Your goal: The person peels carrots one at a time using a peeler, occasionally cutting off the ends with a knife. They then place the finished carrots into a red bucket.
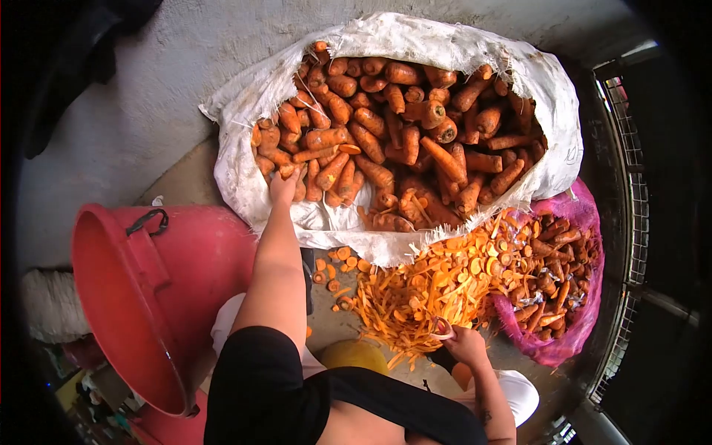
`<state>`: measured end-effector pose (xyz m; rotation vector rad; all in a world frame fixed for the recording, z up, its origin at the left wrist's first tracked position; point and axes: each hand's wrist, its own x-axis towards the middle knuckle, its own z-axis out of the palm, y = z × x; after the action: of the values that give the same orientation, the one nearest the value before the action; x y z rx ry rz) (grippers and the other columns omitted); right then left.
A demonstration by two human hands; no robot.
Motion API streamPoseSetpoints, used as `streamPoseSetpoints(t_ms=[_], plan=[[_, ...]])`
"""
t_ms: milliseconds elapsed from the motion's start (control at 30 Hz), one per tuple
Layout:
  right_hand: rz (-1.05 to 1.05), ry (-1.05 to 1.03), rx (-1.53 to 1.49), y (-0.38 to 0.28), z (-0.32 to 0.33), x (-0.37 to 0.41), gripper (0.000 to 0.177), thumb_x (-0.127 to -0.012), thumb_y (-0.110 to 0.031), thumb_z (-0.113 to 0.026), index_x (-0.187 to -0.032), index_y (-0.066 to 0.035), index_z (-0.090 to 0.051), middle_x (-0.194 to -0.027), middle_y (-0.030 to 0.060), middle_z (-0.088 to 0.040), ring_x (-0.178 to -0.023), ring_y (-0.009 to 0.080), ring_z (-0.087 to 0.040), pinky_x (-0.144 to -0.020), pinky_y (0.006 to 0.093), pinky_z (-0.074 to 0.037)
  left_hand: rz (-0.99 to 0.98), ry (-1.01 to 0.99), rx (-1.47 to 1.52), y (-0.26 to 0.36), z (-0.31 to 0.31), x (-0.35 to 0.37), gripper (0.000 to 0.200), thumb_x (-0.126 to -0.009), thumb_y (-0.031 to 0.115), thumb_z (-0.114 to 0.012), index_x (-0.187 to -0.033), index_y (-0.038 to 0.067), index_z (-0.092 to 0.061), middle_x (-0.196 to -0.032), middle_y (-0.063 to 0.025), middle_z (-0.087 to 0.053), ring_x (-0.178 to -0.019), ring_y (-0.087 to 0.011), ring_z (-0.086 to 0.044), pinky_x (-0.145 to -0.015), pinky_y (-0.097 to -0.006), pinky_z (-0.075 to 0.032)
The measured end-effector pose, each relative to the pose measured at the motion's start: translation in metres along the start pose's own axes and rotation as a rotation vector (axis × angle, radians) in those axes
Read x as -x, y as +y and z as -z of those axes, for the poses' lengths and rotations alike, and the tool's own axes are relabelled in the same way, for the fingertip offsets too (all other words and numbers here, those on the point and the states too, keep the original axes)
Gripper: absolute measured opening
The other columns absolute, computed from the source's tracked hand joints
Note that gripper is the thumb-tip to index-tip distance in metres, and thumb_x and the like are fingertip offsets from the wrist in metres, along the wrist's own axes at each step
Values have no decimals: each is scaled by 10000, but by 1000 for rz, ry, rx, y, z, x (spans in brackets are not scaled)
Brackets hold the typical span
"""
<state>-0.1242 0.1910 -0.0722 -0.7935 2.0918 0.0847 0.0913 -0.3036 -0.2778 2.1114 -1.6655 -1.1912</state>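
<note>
My left hand (285, 185) reaches to the lower left edge of a large white sack (556, 96) full of unpeeled carrots (367, 141). Its fingers are closed at a carrot there, and the carrot is partly hidden among the others. My right hand (466, 345) is closed around a small peeler (443, 330) with a pale looped head, low over the right side of the floor pile. Orange peelings and cut carrot slices (415, 297) lie heaped under and in front of that hand.
A red plastic barrel (200, 245) lies tipped at the left, its mouth facing left. A pink mesh sack (586, 297) with carrots stands right of the peelings. A yellow round object (354, 356) is near my body. Metal mesh (638, 200) runs along the right.
</note>
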Motion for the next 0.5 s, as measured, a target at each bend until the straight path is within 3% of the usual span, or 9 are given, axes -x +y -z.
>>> streamPoseSetpoints(t_ms=[67, 100, 200, 233, 333, 367, 467, 500], plan=[[22, 24, 5, -1, 1, -1, 416, -802, -481, -640, -803, -65, -652, -718, 193, -635, -718, 382, -630, -640, 453, -493, -57, -107, 341, -3, 15, 7, 690, -818, 407, -687, -1328, 3, -454, -1292, -158, -545, -1186, -289, -514, -1014, -378, -382], [33, 37, 8, -2, 2, 0, 413, -803, -478, -638, -801, -66, -651, -715, 191, -635, -718, 381, -631, -641, 454, -494, 100, -109, 635, 12, 18, 21, 656, -818, 380, -704, -1317, 24, -472, -1288, -121, -542, -1191, -263, -491, -1058, -391, -317], [64, 35, 34, -5, 8, 5, 408, -805, -480, -633, -792, -73, -651, -713, 184, -637, -717, 378, -632, -639, 451, -494, 12, -337, 1094, 12, 18, 5, 591, -861, 339, -659, -1357, 101, -441, -1357, -65, -488, -1314, -267, -373, -1092, -474, -238], [88, 47, 35, -5, 7, 7, 408, -804, -483, -634, -798, -75, -652, -713, 183, -637, -715, 378, -632, -637, 452, -494, -80, -485, 1230, 38, 30, 27, 569, -858, 300, -663, -1353, 123, -444, -1370, -54, -477, -1324, -255, -367, -1114, -475, -208], [136, 136, 31, -6, 8, 19, 415, -805, -496, -624, -822, -83, -654, -715, 183, -641, -706, 378, -635, -628, 457, -495, -310, -710, 1334, 108, 49, 78, 571, -845, 231, -675, -1354, 119, -441, -1376, -68, -474, -1327, -244, -367, -1117, -458, -216], [137, 193, 23, -12, 12, 24, 422, -810, -505, -613, -836, -85, -653, -716, 185, -644, -702, 379, -638, -622, 462, -498, -421, -813, 1314, 129, 58, 98, 607, -806, 205, -715, -1341, 101, -446, -1377, -74, -472, -1317, -245, -381, -1098, -438, -265], [192, 460, -134, -13, 16, 37, 398, -798, -474, -645, -827, -77, -629, -688, 183, -633, -682, 381, -631, -596, 466, -488, -662, -1037, 1088, 181, 87, 171, 632, -780, 202, -741, -1328, 91, -449, -1374, -68, -472, -1294, -227, -411, -1071, -427, -312], [177, 516, -205, -17, 23, 42, 392, -803, -461, -642, -828, -70, -618, -675, 193, -620, -671, 388, -621, -586, 471, -475, -739, -1003, 922, 194, 95, 195, 591, -783, 200, -735, -1303, 85, -476, -1340, -57, -503, -1255, -198, -448, -1041, -371, -360]])
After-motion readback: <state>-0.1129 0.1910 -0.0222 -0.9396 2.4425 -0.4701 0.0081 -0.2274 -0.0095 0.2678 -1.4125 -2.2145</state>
